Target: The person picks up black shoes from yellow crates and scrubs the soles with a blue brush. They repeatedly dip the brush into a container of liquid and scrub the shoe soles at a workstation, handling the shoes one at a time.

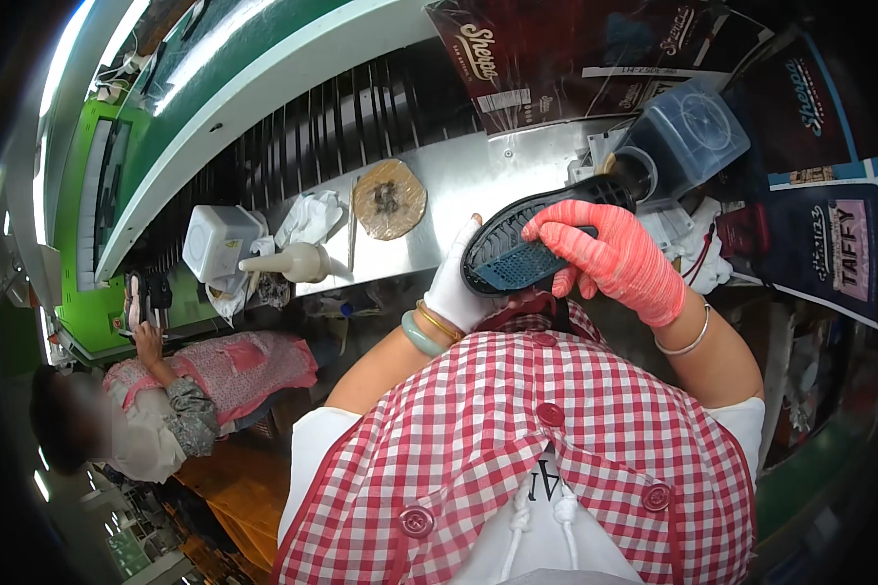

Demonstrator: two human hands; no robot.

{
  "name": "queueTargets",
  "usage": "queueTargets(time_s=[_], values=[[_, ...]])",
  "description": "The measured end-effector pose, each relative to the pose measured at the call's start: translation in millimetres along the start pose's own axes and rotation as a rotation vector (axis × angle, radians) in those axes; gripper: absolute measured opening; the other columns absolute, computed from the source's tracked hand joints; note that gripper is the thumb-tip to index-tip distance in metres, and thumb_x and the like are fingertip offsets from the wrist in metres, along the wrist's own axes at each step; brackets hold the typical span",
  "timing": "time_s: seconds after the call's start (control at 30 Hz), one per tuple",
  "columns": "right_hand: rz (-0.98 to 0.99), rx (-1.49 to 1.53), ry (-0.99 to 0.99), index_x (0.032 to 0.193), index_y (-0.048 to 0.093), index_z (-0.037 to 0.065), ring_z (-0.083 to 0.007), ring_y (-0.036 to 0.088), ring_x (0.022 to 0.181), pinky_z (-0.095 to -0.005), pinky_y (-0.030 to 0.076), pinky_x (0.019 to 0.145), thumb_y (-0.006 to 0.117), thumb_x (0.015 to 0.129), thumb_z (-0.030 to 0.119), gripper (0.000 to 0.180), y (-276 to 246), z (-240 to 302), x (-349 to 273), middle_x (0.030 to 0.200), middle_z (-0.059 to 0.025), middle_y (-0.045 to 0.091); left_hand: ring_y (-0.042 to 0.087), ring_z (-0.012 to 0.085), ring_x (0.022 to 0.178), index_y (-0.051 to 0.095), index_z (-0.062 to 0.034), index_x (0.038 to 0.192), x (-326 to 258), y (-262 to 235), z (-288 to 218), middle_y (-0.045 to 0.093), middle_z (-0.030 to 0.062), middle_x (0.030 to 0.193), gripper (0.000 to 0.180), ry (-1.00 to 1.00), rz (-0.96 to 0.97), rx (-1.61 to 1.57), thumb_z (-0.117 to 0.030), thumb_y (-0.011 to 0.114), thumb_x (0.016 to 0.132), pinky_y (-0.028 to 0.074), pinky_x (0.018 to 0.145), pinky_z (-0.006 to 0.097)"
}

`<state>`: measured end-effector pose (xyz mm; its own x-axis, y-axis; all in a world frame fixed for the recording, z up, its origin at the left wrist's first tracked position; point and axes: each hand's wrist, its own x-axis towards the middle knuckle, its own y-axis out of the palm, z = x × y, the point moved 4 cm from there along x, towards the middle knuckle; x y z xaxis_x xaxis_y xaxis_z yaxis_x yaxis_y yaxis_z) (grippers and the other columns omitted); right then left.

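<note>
In front of my chest I hold a black shoe (502, 242), tilted, its ridged sole turned up toward me. A dark blue textured patch shows on the sole's near part. My left hand (457, 288), in a white glove, is closed around the shoe's left edge. My right hand (615, 255), in a coral-red knitted glove, has its fingers bent over the sole's right edge. Its fingertips rest on or close to the tread, and whether they also pinch something small is hidden.
On the metal bench (429, 255) lie a round brown-wrapped disc (388, 199), a cream squeeze bottle (298, 263), a white cloth (310, 216) and a white tub (217, 242). A clear plastic container (688, 136) stands at right. A co-worker (190, 395) sits at left.
</note>
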<state>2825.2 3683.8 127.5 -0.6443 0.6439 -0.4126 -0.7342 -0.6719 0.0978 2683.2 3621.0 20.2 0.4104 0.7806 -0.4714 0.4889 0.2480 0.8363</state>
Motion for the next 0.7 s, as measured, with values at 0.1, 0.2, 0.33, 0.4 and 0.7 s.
queueTargets(time_s=[0.1, 0.2, 0.33, 0.4, 0.7], values=[[0.029, 0.002, 0.031, 0.105, 0.061, 0.0, -0.0062, 0.058, 0.053, -0.0177, 0.042, 0.044, 0.057, 0.089, 0.027, 0.032, 2, 3, 8, 0.08, -0.0056, 0.063, 0.057, 0.0266, 0.052, 0.051, -0.0088, 0.114, -1, 3, -1, 0.062, 0.0148, 0.091, 0.055, -0.063, -0.03, 0.019, -0.054, 0.029, 0.092, 0.042, 0.035, 0.026], [0.042, -0.03, 0.06, 0.104, 0.061, 0.0, -0.0054, 0.056, 0.051, -0.0171, 0.039, 0.043, 0.06, 0.087, 0.028, 0.033, 5, 1, 15, 0.079, -0.0051, 0.064, 0.059, 0.0306, 0.051, 0.052, -0.0094, 0.116, 3, -11, -3, 0.064, 0.0169, 0.087, 0.059, -0.154, 0.079, 0.102, -0.057, 0.027, 0.091, 0.043, 0.037, 0.03], [0.054, -0.018, 0.068, 0.1, 0.064, 0.001, -0.0056, 0.054, 0.05, -0.0184, 0.039, 0.044, 0.064, 0.083, 0.025, 0.03, 5, 2, 21, 0.076, -0.004, 0.063, 0.058, 0.031, 0.048, 0.053, -0.0078, 0.114, 0, -15, -9, 0.063, 0.0177, 0.082, 0.057, -0.205, 0.059, 0.134, -0.054, 0.028, 0.092, 0.042, 0.035, 0.031], [0.067, -0.031, 0.045, 0.099, 0.065, 0.002, -0.0062, 0.054, 0.049, -0.019, 0.04, 0.044, 0.065, 0.082, 0.024, 0.028, 3, -2, 22, 0.075, -0.0038, 0.063, 0.057, 0.031, 0.047, 0.053, -0.0073, 0.113, 0, -13, -10, 0.063, 0.0176, 0.08, 0.056, -0.265, 0.062, 0.08, -0.053, 0.028, 0.092, 0.042, 0.034, 0.031], [0.098, -0.145, 0.076, 0.094, 0.068, 0.004, -0.0063, 0.056, 0.054, -0.0172, 0.039, 0.046, 0.062, 0.081, 0.024, 0.024, -17, -9, 21, 0.079, -0.0007, 0.064, 0.058, 0.0284, 0.046, 0.052, -0.0012, 0.116, 3, -24, -17, 0.065, 0.0168, 0.085, 0.056, -0.253, -0.084, 0.074, -0.049, 0.034, 0.093, 0.039, 0.03, 0.029]])
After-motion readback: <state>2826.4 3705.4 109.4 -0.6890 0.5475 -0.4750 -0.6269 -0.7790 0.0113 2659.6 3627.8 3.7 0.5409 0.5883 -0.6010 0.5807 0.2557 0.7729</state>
